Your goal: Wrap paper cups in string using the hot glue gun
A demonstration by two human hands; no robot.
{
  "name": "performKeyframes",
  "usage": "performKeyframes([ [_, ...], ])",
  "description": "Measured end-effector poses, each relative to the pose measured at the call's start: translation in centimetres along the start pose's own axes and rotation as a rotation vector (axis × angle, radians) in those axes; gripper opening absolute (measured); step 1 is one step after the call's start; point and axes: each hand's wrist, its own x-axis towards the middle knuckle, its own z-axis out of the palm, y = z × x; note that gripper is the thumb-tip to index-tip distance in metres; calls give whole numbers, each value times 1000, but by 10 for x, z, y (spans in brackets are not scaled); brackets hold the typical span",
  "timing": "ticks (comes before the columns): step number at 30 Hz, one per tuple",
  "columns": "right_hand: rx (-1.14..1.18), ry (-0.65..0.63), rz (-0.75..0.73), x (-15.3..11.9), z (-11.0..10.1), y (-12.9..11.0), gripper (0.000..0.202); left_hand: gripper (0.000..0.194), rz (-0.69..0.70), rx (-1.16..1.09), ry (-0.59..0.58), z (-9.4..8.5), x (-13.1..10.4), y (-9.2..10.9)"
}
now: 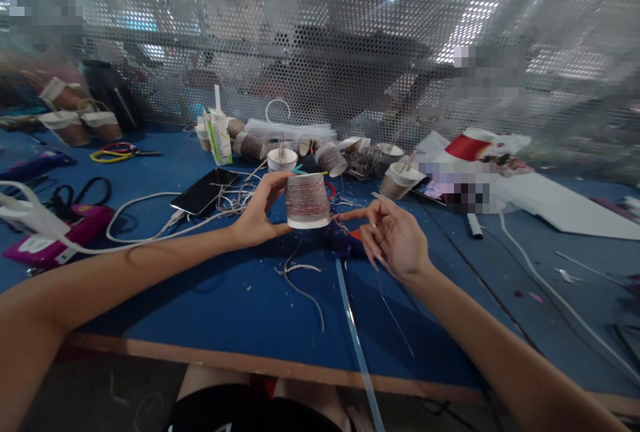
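A paper cup (307,202) wrapped in rows of reddish-brown and grey cord is held up over the blue table, its white rim facing down. My left hand (260,215) grips it from the left, fingers and thumb at its top and bottom edges. My right hand (393,235) is just right of the cup, index finger pointing at its lower edge and the other fingers curled. A thin strand (395,319) hangs beneath my right hand. Below the cup lies a dark blue tool (345,243) with an orange part, and a clear glue stick (353,322) extends towards me.
Cord-wrapped cups (283,159) and tangled cord (240,195) lie behind my hands. A phone (205,191) with a white cable is at left, near a magenta tool (63,235) and scissors (125,152). White card (570,205) lies right. Perforated mesh (320,52) stands behind the table (225,312).
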Motion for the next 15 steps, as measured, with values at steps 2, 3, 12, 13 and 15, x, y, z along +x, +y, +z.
performKeyframes([
  [2,-80,104,-74,2,-6,3,40,77,7,-2,-21,-1,0,0],
  [3,-135,155,-137,3,-9,5,39,78,8,-1,-30,-1,1,-1],
  [12,-717,-149,-885,7,-13,14,75,86,9,-33,-113,-4,2,2],
  [13,-743,-204,-891,6,-10,15,80,86,7,-32,-133,-4,2,3],
  [15,-784,-271,-871,4,-6,17,79,86,13,-38,-177,-4,2,4],
])
